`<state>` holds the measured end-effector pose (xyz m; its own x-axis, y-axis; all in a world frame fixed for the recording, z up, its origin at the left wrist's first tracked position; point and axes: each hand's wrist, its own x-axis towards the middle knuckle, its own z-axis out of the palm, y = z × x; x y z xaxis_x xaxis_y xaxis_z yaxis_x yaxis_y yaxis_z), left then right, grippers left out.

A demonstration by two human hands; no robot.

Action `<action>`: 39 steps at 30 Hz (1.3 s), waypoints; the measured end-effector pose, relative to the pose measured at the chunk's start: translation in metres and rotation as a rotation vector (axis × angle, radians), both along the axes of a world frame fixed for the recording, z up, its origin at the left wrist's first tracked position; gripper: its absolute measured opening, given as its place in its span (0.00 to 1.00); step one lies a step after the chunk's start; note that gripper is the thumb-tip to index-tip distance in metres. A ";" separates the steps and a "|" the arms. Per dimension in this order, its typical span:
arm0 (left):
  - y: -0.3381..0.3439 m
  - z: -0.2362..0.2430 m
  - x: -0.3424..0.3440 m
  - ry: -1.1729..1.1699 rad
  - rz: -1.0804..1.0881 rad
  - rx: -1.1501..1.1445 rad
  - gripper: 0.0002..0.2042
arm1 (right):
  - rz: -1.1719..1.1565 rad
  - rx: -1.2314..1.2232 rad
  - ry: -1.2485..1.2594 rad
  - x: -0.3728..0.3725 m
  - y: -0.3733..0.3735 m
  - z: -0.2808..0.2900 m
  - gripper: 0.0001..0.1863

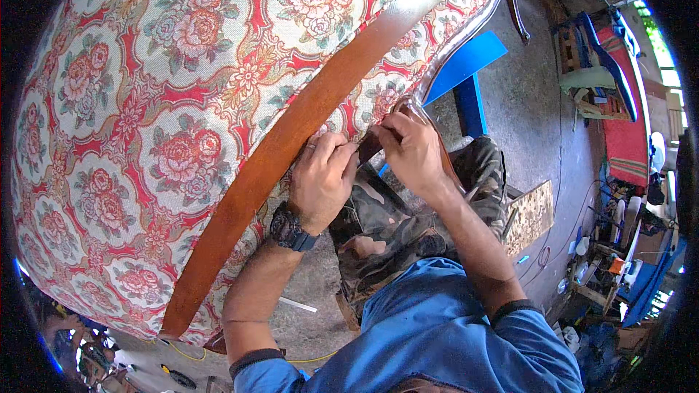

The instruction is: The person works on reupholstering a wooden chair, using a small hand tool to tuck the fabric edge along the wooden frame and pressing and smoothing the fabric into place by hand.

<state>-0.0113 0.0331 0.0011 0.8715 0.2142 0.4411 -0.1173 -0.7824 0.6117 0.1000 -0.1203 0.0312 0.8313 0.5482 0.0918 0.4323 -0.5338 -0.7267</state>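
Note:
A large upholstered piece of furniture, covered in floral fabric [193, 156] of red, cream and green, fills the left and top. A curved brown wooden rail [291, 127] crosses it diagonally. Below the rail, my left hand [324, 178] pinches at the fabric's lower border, fingertips pressed together; a dark watch [291, 228] is on that wrist. Close to its right, my right hand [411, 151] has its fingers curled and pinched at the same border, beside the carved wooden edge [419, 108]. Whatever lies between either hand's fingertips is too small or hidden to make out.
A blue stand [470, 65] is under the furniture's right side. Past my knees lies a speckled board [530, 217] on the concrete floor [535, 149]. Along the right are a red upholstered piece [626, 113] and cluttered tools and materials. A yellow cord runs along the floor below.

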 end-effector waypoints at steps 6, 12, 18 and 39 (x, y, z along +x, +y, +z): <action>0.000 0.002 0.000 0.002 -0.010 -0.022 0.11 | -0.090 0.039 -0.098 -0.005 -0.005 -0.016 0.06; 0.001 0.003 -0.001 0.025 -0.008 -0.009 0.11 | 0.001 0.062 -0.184 -0.004 -0.005 -0.009 0.04; 0.000 0.002 -0.001 -0.002 -0.017 -0.022 0.11 | 0.076 0.038 -0.087 0.005 -0.007 -0.001 0.02; 0.001 0.007 0.000 0.005 -0.021 -0.031 0.10 | 0.264 -0.274 -0.506 -0.010 -0.014 0.021 0.13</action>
